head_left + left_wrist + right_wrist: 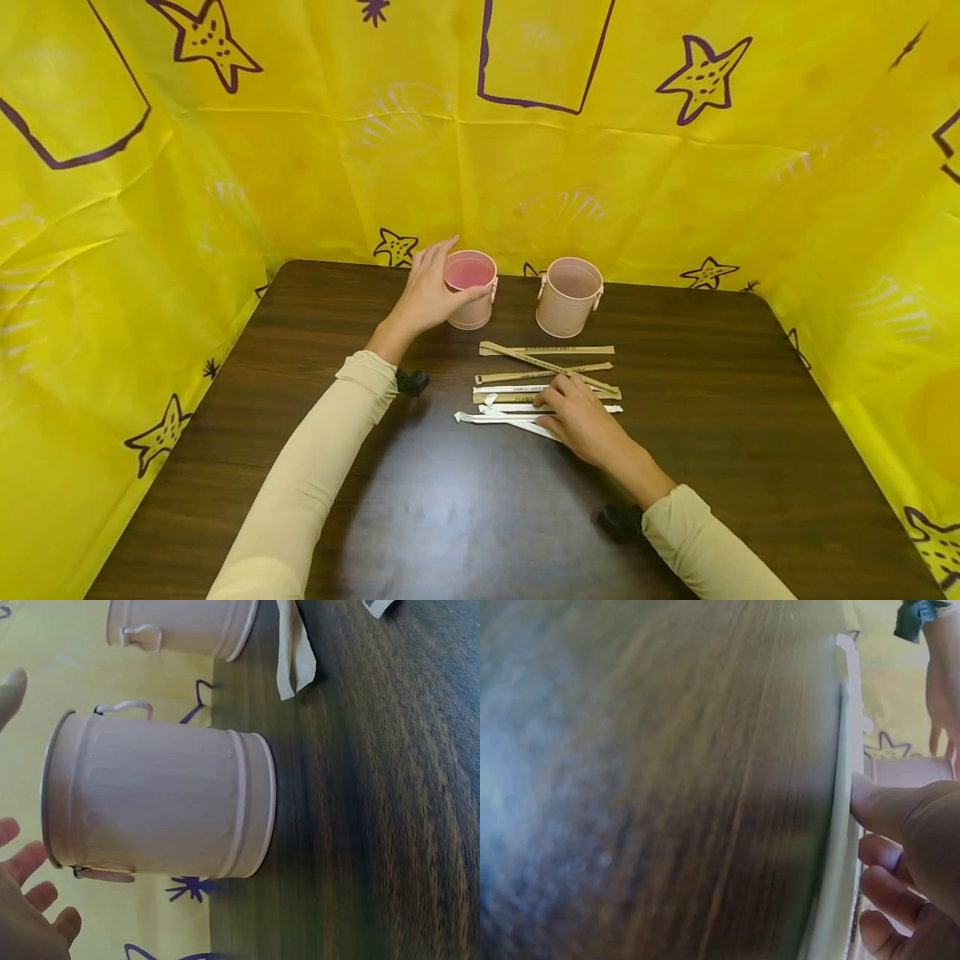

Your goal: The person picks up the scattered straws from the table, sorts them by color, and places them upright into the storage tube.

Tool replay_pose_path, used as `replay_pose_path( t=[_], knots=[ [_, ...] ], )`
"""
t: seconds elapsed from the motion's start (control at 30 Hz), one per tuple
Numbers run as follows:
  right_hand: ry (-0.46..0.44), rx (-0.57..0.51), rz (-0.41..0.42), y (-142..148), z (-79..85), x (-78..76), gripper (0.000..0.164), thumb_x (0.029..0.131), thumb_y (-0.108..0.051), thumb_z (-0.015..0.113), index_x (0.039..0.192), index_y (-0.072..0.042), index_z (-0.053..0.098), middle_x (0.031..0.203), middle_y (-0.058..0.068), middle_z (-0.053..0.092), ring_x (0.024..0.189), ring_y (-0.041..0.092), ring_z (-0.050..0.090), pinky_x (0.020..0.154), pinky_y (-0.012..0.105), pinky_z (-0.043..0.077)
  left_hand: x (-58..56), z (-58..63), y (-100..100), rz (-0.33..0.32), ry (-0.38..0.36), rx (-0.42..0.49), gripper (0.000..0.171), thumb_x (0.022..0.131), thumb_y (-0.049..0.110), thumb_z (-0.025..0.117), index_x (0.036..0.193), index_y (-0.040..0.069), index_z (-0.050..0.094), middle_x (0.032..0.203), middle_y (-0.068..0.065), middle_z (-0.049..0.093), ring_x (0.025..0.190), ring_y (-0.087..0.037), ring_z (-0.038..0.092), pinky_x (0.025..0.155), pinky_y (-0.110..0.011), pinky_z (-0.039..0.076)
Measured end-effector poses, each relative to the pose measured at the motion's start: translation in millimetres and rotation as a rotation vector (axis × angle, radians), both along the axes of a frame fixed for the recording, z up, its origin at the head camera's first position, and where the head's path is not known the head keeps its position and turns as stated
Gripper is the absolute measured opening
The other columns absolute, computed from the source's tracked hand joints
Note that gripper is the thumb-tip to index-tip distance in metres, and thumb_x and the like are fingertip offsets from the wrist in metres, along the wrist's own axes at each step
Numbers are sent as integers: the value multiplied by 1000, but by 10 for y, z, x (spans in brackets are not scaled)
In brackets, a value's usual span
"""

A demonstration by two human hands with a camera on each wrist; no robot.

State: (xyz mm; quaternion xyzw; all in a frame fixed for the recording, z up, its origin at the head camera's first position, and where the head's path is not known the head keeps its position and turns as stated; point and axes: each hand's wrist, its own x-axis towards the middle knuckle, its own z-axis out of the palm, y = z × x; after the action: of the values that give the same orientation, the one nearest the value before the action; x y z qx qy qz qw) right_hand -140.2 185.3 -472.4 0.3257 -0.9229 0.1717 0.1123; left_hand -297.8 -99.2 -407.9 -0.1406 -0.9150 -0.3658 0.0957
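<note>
My left hand (429, 293) spreads its thumb and fingers around the rim of a pink pail (471, 315) with pink inside. In the left wrist view the fingers (43, 896) are apart from the pail (157, 799). Over the paper-wrapped straws my right hand (583, 418) has bent fingers, its thumb and fingertips down at the white straws (498, 417). The right wrist view shows the thumb (885, 810) against a white straw (832, 877); whether it is pinched is unclear. Brown-wrapped straws (551, 350) lie beyond, partly crossing.
A second pink pail (568, 304) with side handles stands right of the first, near the far table edge. Yellow cloth (315, 167) with starfish drawings hangs around the dark wooden table (420, 517). A black wrist device (412, 382) sits at each cuff.
</note>
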Motion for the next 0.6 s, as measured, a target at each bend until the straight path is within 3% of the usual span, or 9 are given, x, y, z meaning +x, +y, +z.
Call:
replay_pose_path(
  t=[0.6],
  knots=[
    [37, -4, 26, 14, -26, -65, 9, 88, -15, 79, 92, -14, 71, 88, -2, 65, 81, 16, 53, 75, 32, 47, -151, -76, 83, 27, -108, 97, 110, 73, 69, 80, 160, 21, 32, 159, -9, 41, 144, -28, 34, 112, -54, 42]
  ],
)
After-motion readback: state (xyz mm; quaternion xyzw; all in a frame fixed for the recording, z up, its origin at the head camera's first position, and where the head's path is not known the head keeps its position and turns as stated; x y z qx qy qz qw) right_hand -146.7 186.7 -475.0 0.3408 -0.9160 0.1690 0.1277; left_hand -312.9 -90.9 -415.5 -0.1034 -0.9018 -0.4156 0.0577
